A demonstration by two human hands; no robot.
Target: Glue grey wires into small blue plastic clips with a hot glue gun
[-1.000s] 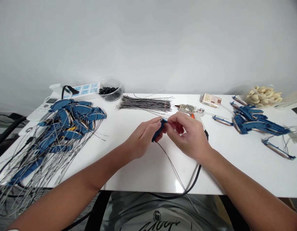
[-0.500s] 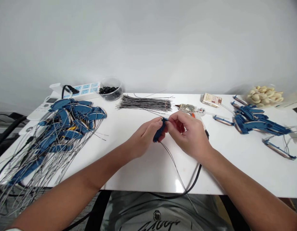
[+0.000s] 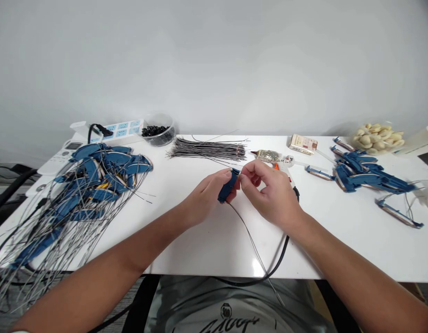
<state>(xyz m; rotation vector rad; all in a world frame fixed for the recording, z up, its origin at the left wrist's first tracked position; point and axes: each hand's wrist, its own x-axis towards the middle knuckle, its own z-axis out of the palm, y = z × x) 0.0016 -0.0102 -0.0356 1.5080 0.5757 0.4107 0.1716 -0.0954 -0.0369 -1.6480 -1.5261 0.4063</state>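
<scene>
Over the middle of the table, my left hand (image 3: 208, 194) is closed around a small blue plastic part (image 3: 228, 187), thumb on top near its upper end. A pair of thin dark wires (image 3: 249, 231) runs from the part's lower end down past the table's front edge. My right hand (image 3: 271, 192) is pinched close by the upper end, where a short bit of fine wire shows. What sits between its fingertips is too small to make out.
Wired blue parts (image 3: 78, 199) are heaped at left, with more blue parts (image 3: 369, 175) at right. Behind lie a wire bundle (image 3: 210, 149), a tub of black pieces (image 3: 158, 129), a power strip (image 3: 123, 132), a glue gun (image 3: 267, 156), a small box (image 3: 303, 144) and a bag of pale pieces (image 3: 378, 138).
The blue part has shifted slightly left and tilted in my left hand. My right fingertips now stand a little apart from its upper end.
</scene>
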